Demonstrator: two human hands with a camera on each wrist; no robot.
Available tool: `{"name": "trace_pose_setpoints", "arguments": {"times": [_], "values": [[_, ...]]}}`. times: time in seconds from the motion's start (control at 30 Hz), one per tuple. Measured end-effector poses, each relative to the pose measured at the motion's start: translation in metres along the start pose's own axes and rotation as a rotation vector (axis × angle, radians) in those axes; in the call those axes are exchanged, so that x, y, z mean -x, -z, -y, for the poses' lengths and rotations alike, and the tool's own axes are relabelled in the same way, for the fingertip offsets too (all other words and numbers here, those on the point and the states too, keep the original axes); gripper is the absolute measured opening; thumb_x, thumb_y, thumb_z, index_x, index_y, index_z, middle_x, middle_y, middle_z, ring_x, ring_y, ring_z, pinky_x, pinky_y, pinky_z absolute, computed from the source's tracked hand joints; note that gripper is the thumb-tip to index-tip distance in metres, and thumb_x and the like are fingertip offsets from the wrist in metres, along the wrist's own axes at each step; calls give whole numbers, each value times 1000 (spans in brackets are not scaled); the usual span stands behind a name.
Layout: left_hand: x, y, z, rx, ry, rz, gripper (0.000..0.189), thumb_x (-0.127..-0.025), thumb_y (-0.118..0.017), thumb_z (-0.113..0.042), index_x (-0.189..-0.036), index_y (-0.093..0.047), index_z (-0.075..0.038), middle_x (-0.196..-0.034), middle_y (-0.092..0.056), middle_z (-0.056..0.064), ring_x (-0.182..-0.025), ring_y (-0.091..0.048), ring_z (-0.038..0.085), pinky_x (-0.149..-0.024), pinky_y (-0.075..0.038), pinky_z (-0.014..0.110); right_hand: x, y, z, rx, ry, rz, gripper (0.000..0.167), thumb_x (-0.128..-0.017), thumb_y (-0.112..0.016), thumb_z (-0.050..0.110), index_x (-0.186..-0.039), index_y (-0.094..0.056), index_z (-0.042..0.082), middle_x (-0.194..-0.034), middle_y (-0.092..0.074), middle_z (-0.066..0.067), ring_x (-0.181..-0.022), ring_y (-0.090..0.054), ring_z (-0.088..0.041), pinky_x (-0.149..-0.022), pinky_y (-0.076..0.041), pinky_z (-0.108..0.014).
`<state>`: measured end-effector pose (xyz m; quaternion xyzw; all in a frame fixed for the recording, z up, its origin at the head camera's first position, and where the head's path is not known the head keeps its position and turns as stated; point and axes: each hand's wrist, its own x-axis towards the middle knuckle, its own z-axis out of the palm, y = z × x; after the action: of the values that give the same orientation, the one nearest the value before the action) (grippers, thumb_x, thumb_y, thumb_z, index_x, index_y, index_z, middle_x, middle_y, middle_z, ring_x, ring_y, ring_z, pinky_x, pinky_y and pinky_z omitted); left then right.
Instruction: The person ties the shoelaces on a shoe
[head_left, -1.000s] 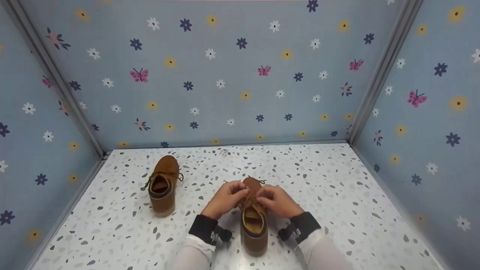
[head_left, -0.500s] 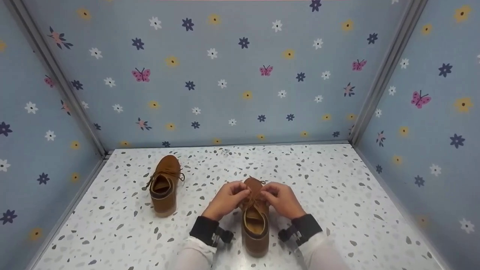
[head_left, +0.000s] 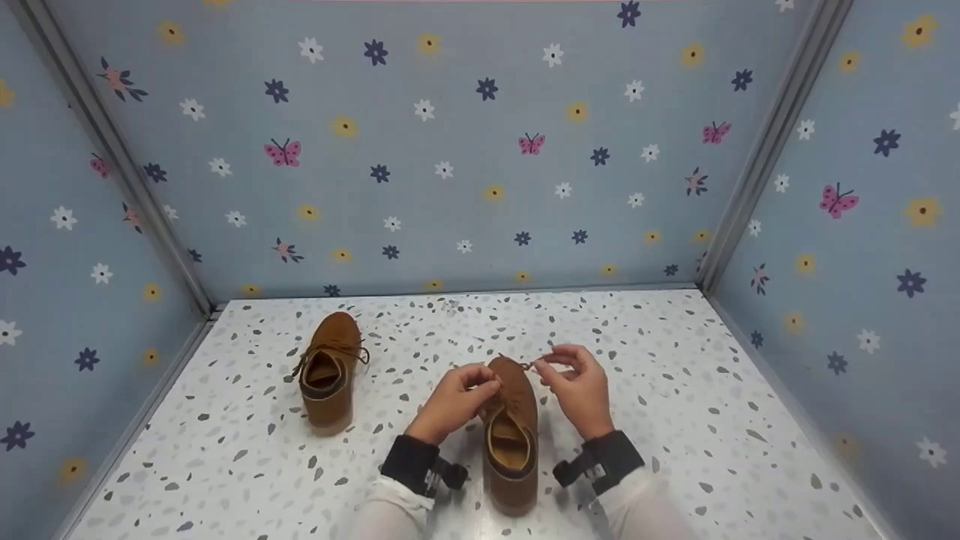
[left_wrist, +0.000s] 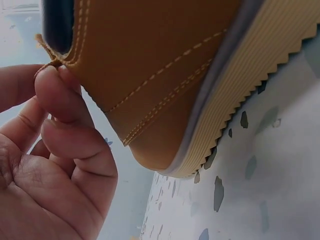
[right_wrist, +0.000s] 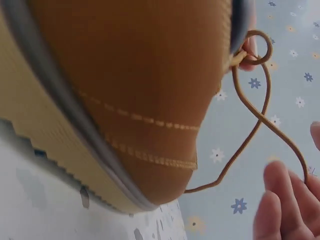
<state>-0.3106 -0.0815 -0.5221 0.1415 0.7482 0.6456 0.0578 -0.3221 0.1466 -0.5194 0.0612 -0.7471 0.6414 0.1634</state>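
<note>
A brown lace-up shoe (head_left: 512,442) stands on the speckled surface between both hands, heel toward me. My left hand (head_left: 452,401) is at its lacing and pinches the shoelace. In the left wrist view, the lace (left_wrist: 52,63) bends over the fingertips beside the shoe's opening. My right hand (head_left: 580,388) is out to the right of the toe, its fingers curled at a stretch of lace. In the right wrist view, the shoelace (right_wrist: 284,134) forms a small loop by the opening, crosses itself and runs down to the right fingers (right_wrist: 280,185).
A matching brown shoe (head_left: 330,375) with a tied lace stands to the left. Blue panels with flowers and butterflies (head_left: 450,150) enclose the white speckled surface (head_left: 637,330) at the back and sides. Black camera straps (head_left: 611,459) sit on both wrists.
My right hand has moved from over the lacing outward and forward, to the right of the toe, drawing lace along. The left hand stays at the lacing, and both shoes stand where they were.
</note>
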Motion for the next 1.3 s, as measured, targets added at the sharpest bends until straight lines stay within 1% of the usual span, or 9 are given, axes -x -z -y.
{"name": "trace_pose_setpoints", "arguments": {"times": [0.23,0.43,0.6,0.73,0.83,1.0,1.13,1.23,1.3], "values": [[0,-2,-1,4,5,-3,19,-100,-69,-22,-105,-71,-3,-91,-68,1,-65,-56,10,-57,-46,22,-2,1,0,-43,3,-188,45,-82,-90,16,-117,-64,5,-108,-73,-19,-74,-72,-13,-71,-59,-23],[-1,-2,-2,-8,-3,-3,17,-100,-69,-20,-105,-71,-3,-91,-67,3,-67,-57,11,-58,-48,23,-6,3,0,-72,15,-229,42,-86,-84,5,-121,-60,3,-102,-70,-16,-79,-71,-13,-73,-58,-22],[-1,-2,-2,-17,-13,0,17,-101,-68,-20,-105,-71,-3,-88,-67,3,-67,-58,12,-59,-48,23,-8,6,1,-160,-7,-181,66,-90,-79,3,-142,-39,7,-97,-74,-16,-84,-72,-16,-79,-56,-25],[-2,-1,0,-24,-23,0,16,-101,-68,-18,-104,-71,-3,-88,-69,6,-67,-59,12,-59,-50,24,-10,7,2,-198,-99,-143,75,-91,-81,10,-146,-31,9,-100,-79,-12,-88,-76,-15,-85,-58,-25],[-2,-1,1,-28,-33,-1,16,-100,-68,-17,-104,-71,-2,-89,-70,8,-68,-60,11,-60,-53,27,-11,6,2,-226,-170,-80,62,-91,-81,13,-140,-45,3,-101,-80,-10,-88,-77,-17,-85,-60,-26],[-1,-2,1,-43,-24,-4,16,-101,-68,-18,-105,-71,-2,-90,-70,6,-66,-59,11,-59,-51,27,-8,6,5,-341,-234,39,30,-96,-76,13,-118,-70,-6,-99,-80,-11,-81,-77,-16,-80,-64,-29],[-1,-3,1,-44,-13,-8,16,-101,-68,-18,-105,-71,-3,-88,-70,6,-65,-59,11,-57,-49,25,-6,6,4,-359,-246,77,23,-102,-68,19,-109,-70,-3,-97,-81,-9,-66,-68,-10,-66,-60,-23],[-1,-4,2,-39,-13,-8,16,-100,-69,-17,-104,-71,-3,-88,-71,7,-64,-59,11,-58,-50,26,-6,5,2,-366,-270,124,29,-108,-58,32,-102,-59,4,-99,-82,-11,-55,-61,-10,-58,-53,-23],[-1,-4,2,-37,-13,-7,16,-100,-69,-18,-104,-72,-3,-88,-71,8,-64,-59,11,-58,-50,26,-5,5,1,-371,-289,162,34,-110,-49,43,-101,-49,10,-102,-82,-12,-56,-64,-11,-57,-53,-25]]}}
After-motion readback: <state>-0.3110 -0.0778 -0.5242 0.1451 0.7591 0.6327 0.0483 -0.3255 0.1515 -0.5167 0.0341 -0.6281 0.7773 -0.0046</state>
